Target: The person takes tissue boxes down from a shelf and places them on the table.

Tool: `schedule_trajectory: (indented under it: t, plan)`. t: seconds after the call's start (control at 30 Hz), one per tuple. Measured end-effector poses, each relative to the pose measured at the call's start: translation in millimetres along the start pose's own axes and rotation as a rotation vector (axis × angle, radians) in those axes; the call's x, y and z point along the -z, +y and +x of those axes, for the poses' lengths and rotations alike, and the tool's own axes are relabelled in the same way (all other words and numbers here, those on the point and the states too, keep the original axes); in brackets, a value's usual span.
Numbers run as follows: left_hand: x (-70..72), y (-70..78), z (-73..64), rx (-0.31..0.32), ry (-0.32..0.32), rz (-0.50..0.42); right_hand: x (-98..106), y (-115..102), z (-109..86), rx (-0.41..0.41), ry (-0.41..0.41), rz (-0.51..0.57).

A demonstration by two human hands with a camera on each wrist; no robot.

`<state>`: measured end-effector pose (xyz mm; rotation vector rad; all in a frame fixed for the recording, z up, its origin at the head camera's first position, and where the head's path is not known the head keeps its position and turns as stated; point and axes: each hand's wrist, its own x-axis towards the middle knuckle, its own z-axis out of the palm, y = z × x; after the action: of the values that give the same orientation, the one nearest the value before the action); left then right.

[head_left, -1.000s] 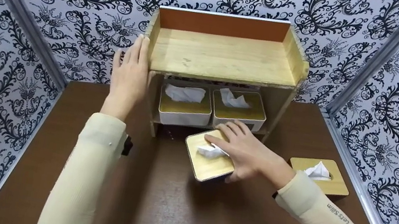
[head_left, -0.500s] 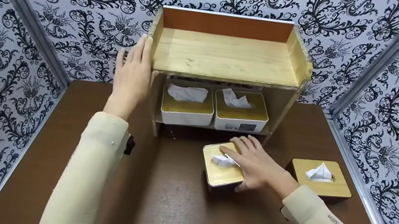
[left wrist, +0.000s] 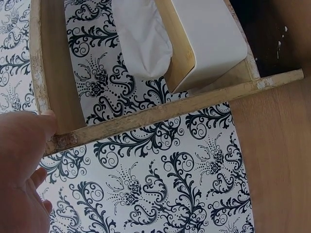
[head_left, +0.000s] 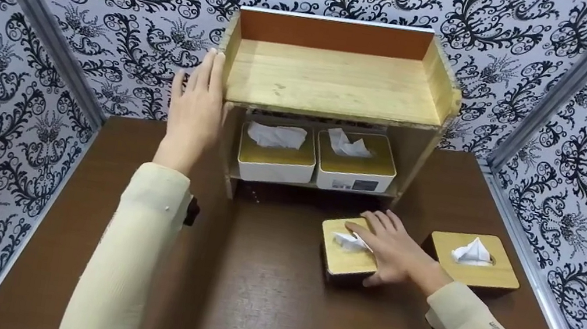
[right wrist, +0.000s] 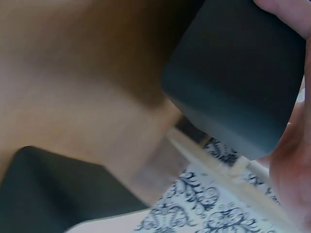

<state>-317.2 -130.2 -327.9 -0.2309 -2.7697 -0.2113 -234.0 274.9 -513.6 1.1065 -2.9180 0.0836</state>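
Note:
My right hand (head_left: 397,254) grips a dark tissue box (head_left: 344,262) with a wooden lid, thumb and fingers spread across its top and sides. White tissue pokes out of that lid. In the right wrist view the smooth dark side of the box (right wrist: 233,77) fills the upper right. Against the left side of a small wooden shelf (head_left: 330,82) rests my left hand (head_left: 194,113), fingers straight. The left wrist view has its thumb (left wrist: 46,124) at the shelf's edge. To the right of the held box stands another dark tissue box (head_left: 479,274) with a wooden lid.
Inside the shelf's lower level sit two white tissue boxes side by side, a left one (head_left: 275,173) and a right one (head_left: 360,169). Brown tabletop (head_left: 258,312) stretches in front. Patterned walls (head_left: 130,44) enclose the back and sides.
My right hand has carried the dark tissue box rightward and slightly toward me, away from the shelf, and it is less tilted. The left hand stays at the shelf's side.

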Motion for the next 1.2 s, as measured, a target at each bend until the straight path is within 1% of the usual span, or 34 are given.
schedule_trajectory:
  t: [0.13, 0.27, 0.37, 0.53, 0.6, 0.77, 1.0, 1.2]
  plan:
    - [0.2, 1.0, 0.7, 0.005, -0.012, 0.007, -7, 10, -9.9, -0.025, 0.01, 0.022]
    - [-0.5, 2.7, 1.4, 0.008, -0.021, 0.014, -13, 19, -22.1, -0.036, 0.037, 0.02]
    - [-0.9, 4.4, 2.2, 0.004, -0.015, 0.015, -18, 25, -30.1, -0.055, 0.041, 0.03]
    - [-2.1, 5.5, 1.1, 0.0, 0.013, 0.002, -26, 30, -38.8, -0.072, 0.042, 0.033]
    - [-2.4, 5.6, 0.4, -0.002, 0.019, -0.005, -28, 32, -41.0, -0.073, 0.054, 0.028]
    - [-2.3, 4.6, 0.8, 0.0, 0.009, -0.006, -31, 34, -44.2, -0.082, 0.08, 0.038]
    - [-2.3, 1.5, 0.7, 0.008, 0.0, 0.002, -33, 35, -45.1, -0.107, 0.065, 0.08]
    - [0.3, 0.7, 0.7, 0.014, -0.006, 0.0, -33, 38, -44.4, -0.121, 0.049, 0.086]
